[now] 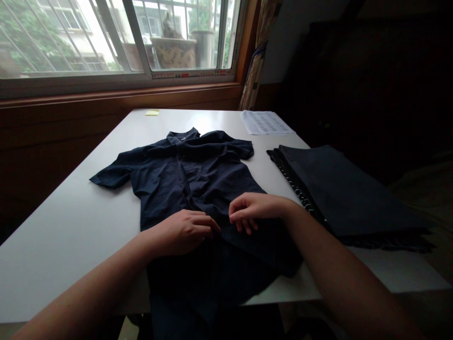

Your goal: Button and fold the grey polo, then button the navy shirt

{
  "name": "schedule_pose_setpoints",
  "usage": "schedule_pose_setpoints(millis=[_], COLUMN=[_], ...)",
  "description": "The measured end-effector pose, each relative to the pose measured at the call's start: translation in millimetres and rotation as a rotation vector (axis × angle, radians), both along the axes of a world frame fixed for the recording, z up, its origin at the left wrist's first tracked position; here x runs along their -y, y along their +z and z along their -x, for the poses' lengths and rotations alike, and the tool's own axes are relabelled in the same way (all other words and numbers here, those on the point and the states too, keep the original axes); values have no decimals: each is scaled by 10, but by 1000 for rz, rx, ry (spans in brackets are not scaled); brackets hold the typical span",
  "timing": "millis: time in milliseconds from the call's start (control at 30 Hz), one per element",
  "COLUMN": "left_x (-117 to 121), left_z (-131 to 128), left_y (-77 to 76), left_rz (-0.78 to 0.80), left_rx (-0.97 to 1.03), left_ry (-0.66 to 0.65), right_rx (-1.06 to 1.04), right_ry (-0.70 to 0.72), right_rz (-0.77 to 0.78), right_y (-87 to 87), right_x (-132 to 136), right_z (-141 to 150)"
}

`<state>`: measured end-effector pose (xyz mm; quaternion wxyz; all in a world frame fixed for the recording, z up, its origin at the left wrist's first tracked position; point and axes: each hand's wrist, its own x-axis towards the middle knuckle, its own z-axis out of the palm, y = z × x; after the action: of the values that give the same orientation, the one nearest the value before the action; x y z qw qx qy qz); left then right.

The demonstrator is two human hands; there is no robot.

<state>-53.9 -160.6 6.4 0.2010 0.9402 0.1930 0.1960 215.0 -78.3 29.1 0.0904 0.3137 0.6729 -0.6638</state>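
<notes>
A dark navy short-sleeved shirt (163,174) lies front side up, its collar toward the window and its lower part hanging over the near table edge. My left hand (186,231) rests on the lower front, fingers bent and closed on the cloth near the button placket; its thumb is hidden. Just right of it, my right hand (247,210) is held over the same part of the shirt. Its thumb and index finger are curled together and the other fingers point down. Whatever lies between them is too dark to make out.
The shirt is on a white table (78,226). At the right lies a stack of folded dark clothes (350,189), one with a white pattern. Printed papers (267,123) lie at the far right corner, a yellow sticky note (152,113) at the far left. Behind is a barred window (177,38).
</notes>
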Motion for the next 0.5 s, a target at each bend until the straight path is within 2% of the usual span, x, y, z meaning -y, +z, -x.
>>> schedule_pose_setpoints(millis=[100, 200, 500], left_x=[18, 36, 57], left_z=[27, 45, 28], left_y=[29, 61, 47], left_rz=[-41, -78, -45], left_rx=[-16, 52, 222], left_ry=[55, 93, 92], right_rx=[5, 5, 2], right_ry=[14, 23, 36], right_rz=[0, 6, 4], right_y=[-11, -19, -20], right_x=[-1, -5, -6], right_z=[5, 7, 7])
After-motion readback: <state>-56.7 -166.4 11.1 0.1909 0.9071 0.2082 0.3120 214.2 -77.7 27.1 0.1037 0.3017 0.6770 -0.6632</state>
